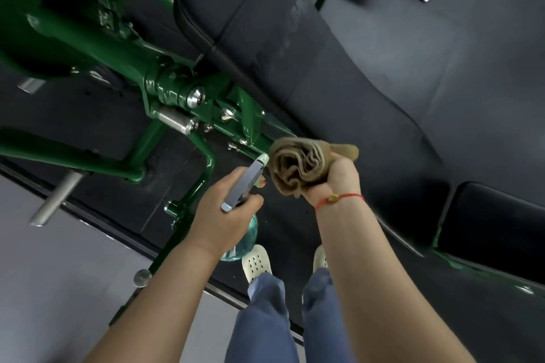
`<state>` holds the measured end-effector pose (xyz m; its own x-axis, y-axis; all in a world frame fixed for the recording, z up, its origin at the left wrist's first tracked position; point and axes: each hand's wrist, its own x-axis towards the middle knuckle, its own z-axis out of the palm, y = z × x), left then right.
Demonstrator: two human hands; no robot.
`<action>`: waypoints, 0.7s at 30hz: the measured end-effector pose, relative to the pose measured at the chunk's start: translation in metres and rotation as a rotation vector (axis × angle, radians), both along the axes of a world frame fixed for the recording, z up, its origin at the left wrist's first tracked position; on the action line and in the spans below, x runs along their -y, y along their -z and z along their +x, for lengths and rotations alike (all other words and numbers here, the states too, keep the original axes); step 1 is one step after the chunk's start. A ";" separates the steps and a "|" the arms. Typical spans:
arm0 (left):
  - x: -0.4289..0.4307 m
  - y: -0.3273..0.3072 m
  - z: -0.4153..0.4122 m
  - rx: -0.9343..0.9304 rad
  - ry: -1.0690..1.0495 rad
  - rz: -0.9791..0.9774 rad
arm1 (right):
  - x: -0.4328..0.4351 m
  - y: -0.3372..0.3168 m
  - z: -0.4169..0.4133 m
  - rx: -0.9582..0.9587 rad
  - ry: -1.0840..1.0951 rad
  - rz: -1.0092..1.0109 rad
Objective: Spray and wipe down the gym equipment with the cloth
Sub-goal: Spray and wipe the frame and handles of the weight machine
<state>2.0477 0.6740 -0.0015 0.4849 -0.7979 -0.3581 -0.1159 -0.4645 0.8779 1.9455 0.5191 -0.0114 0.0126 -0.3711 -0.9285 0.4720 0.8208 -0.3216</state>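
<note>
The cloth (298, 166), bunched, is in the grip of the right hand (339, 178); the left hand (221, 215) holds the spray bottle (242, 188) just beside it, near the green frame (177, 88).

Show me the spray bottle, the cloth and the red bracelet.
spray bottle (243, 186): head view, grey sprayer top.
cloth (298, 165): head view, bunched folds.
red bracelet (333, 198): head view, small bead.

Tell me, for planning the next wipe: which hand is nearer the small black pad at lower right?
Right. The right hand, holding the cloth, is left of the small black pad; the left hand, holding the spray bottle, is farther left.
</note>
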 end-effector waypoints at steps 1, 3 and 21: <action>0.004 -0.002 -0.002 0.015 0.009 -0.002 | 0.001 -0.003 -0.008 -0.031 -0.020 -0.056; 0.014 -0.010 -0.008 0.048 0.009 -0.009 | 0.008 -0.014 -0.033 -0.120 -0.081 -0.170; 0.107 -0.111 -0.047 0.380 -0.404 0.260 | 0.121 -0.068 -0.074 -0.149 -0.677 -0.463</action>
